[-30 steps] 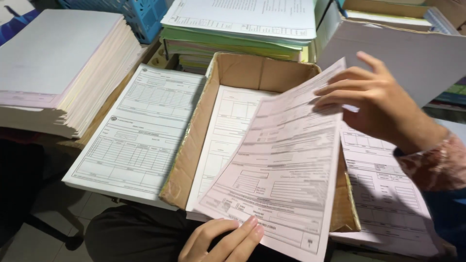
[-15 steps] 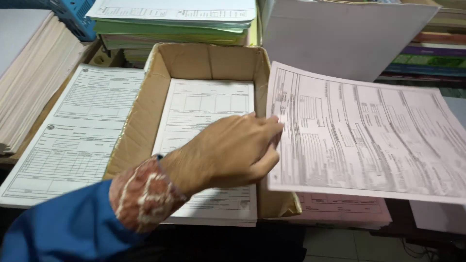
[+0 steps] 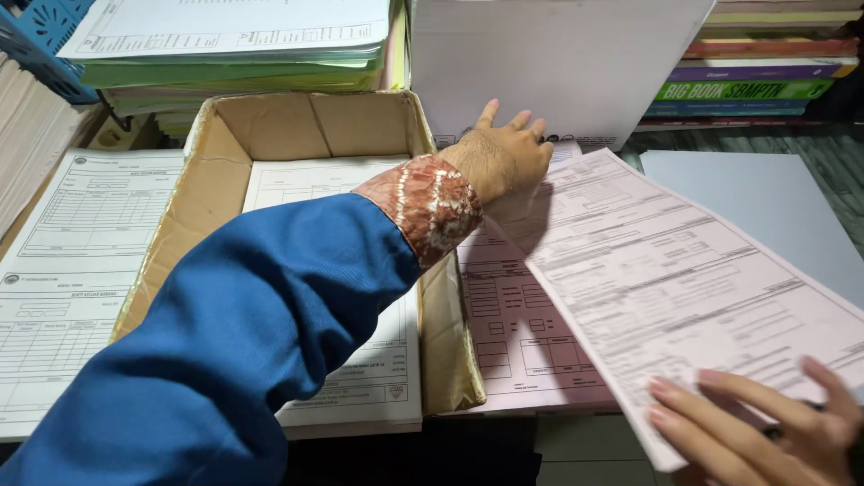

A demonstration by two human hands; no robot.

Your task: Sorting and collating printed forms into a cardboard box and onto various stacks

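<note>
A single head-worn camera, 1 view only, looks steeply down and forward from just above the person's own arms. It sits close: the left hand [image 3: 502, 155] crosses mid-frame over the cardboard box [image 3: 270, 126], the right hand [image 3: 765, 423] is cut by the lower right corner, and stacked books [image 3: 756, 72] line the far top edge.

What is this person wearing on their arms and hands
The left arm wears a long blue sleeve ending in a rust-red cuff with a pale, batik-like pattern. The left hand is bare, with no ring or watch visible. The right hand is bare too, nails short and unpainted; its arm is out of view.
</note>
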